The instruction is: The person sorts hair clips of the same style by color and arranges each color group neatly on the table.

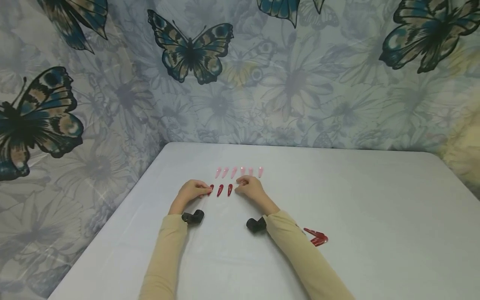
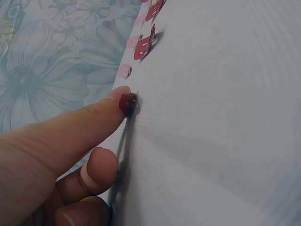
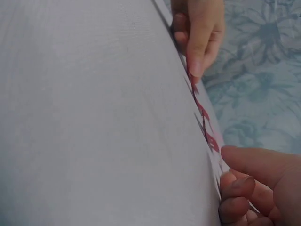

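Three red snap hair clips lie in a short row on the white table. My left hand (image 1: 194,190) is at the leftmost red hair clip (image 1: 211,188), thumb and fingertips pinching it. In the left wrist view this red clip (image 2: 126,104) shows at the tip of the thumb, with the other fingers curled below. The middle red clip (image 1: 220,190) and the right red clip (image 1: 230,190) lie slanted beside it. My right hand (image 1: 252,189) rests just right of the row, fingers loosely curled. In the right wrist view its thumb (image 3: 254,162) points toward the nearest red clip (image 3: 212,142), holding nothing visible.
Behind the red row, several pink hair clips (image 1: 234,172) lie in a line. More red clips (image 1: 318,237) lie in a loose group beside the right sleeve (image 1: 300,246). The white table (image 1: 375,200) meets a butterfly-patterned cloth (image 1: 240,104) at its back and left.
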`<state>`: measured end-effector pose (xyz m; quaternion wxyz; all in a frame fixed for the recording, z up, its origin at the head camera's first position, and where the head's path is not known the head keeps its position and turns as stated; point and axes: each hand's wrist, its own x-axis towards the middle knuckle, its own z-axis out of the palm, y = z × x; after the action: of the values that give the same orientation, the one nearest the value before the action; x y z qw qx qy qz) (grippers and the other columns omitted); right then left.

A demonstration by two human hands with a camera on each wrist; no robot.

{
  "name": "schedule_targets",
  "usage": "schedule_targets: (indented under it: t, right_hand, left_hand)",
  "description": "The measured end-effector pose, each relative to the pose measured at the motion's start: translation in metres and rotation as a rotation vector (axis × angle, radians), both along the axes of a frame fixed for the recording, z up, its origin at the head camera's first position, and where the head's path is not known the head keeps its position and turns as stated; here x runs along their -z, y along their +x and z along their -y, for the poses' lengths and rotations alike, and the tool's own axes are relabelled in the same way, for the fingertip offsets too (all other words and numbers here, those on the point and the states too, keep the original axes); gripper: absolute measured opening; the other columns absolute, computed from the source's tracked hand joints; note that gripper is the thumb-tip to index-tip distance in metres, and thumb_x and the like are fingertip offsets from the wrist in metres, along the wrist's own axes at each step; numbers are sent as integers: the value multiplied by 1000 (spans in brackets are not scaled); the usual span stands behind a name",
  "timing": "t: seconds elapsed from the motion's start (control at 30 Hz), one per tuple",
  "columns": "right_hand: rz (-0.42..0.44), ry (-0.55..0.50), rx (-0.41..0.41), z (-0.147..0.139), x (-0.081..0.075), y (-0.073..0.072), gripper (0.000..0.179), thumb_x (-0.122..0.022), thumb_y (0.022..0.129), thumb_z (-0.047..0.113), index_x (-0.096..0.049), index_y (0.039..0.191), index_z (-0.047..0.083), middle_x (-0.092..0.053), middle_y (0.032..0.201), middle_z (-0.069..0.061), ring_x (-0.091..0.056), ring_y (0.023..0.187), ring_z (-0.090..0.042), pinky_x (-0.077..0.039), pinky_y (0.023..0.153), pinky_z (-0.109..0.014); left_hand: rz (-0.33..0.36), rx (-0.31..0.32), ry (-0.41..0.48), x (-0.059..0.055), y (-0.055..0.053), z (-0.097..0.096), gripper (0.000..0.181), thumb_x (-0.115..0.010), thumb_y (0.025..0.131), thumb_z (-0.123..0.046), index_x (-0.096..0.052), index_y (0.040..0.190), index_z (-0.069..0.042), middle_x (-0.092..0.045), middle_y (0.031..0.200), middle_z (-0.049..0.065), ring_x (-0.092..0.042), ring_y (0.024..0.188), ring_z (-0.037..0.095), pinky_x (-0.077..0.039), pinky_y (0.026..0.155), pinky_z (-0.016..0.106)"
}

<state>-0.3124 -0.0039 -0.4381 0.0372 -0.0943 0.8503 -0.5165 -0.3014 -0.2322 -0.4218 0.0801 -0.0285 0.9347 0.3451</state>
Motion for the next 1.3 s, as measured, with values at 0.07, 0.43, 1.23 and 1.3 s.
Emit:
schedule_targets:
  t: [0.07,0.43,1.23,1.3]
  right_hand:
    - [25,-21,-35,-2,0,-1,28,-72,78,2,-68,104,-5,-53,71,1,-42,63,-9,-36,61,-20]
    - [235,-144,-17,-13,-16,2,29,-62,92,12,-63,116,-4,-49,71,5,-41,59,-7,-37,58,-19]
    - [19,83,-181,-154,-96,52,28,-56,98,21,-61,112,-3,-62,86,2,-47,66,-14,-41,59,-25]
    - [7,90,-188,-164,-93,60,27,-56,98,19,-61,111,-4,-63,87,0,-48,67,-14,-42,60,-25]
  left_hand:
    - [-3,0,-2,0,1,2,25,-73,88,-30,-76,93,-7,-52,55,-7,-46,60,11,-36,65,24]
    - [-13,20,9,0,-2,6,27,-71,89,-32,-77,96,-7,-54,57,-8,-47,61,11,-37,65,25]
    - [-26,49,-13,-2,1,3,22,-71,89,-29,-75,90,-7,-44,52,-7,-41,51,9,-35,58,25]
    - [-29,60,-8,-1,0,2,23,-71,90,-28,-75,92,-6,-44,53,-8,-42,52,9,-35,58,25]
